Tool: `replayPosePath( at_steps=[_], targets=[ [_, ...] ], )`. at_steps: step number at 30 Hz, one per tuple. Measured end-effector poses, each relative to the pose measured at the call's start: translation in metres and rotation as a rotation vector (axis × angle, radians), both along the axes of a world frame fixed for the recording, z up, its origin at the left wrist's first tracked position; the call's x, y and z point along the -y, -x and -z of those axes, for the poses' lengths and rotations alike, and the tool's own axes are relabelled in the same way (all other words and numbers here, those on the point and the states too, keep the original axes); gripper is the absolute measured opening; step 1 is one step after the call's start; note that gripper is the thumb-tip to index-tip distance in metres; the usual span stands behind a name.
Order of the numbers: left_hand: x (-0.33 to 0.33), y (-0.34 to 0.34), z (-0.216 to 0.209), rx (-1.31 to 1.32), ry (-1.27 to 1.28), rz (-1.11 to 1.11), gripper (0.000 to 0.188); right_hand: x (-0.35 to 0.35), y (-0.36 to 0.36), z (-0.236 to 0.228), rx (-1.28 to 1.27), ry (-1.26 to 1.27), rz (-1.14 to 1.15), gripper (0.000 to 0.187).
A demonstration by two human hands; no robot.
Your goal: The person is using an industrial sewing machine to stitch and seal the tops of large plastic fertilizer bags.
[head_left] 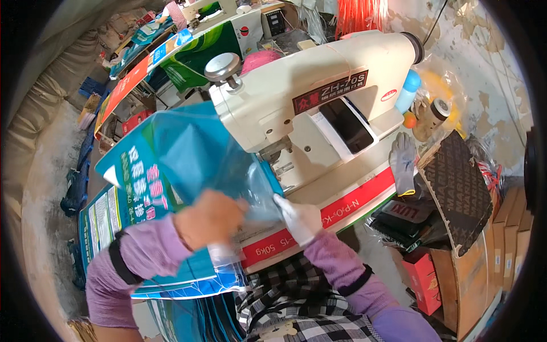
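Note:
A large industrial sewing machine (285,85), cream-coloured, stands in front of me. A teal printed woven bag (188,151) lies left of it, with its rolled edge running up to the presser foot. Clear plastic film, apparently a liner (256,194), shows at the bag's mouth. My right hand (299,219), in a white glove, pinches the rolled edge just on the near side of the foot. Over the bag is my left hand (211,219), bare and smeared by motion; its fingers look curled, but whether they hold the film cannot be made out.
A phone (347,125) rests on the machine bed. To the right are a grey glove (403,162), a jar (436,114) and cardboard boxes (484,273). More teal bags (196,319) hang or lie below at my left. Another person (174,14) is far off at upper left.

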State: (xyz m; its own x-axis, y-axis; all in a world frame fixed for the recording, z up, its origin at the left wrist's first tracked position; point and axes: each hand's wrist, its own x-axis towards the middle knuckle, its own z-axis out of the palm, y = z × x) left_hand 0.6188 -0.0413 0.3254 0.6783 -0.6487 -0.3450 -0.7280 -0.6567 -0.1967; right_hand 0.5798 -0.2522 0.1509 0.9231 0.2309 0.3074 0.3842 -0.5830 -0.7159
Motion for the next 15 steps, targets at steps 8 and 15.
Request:
replayPosePath(
  at_steps=[8,15],
  targets=[
    [-0.003,0.155,0.034,-0.206,0.855,-0.491,0.059,-0.115,0.083,0.038,-0.390,-0.903,-0.094,0.048],
    [0.019,0.161,0.034,-0.768,1.470,-1.188,0.084,-0.050,0.063,-0.057,-1.035,-1.455,-0.108,0.033]
  ],
)
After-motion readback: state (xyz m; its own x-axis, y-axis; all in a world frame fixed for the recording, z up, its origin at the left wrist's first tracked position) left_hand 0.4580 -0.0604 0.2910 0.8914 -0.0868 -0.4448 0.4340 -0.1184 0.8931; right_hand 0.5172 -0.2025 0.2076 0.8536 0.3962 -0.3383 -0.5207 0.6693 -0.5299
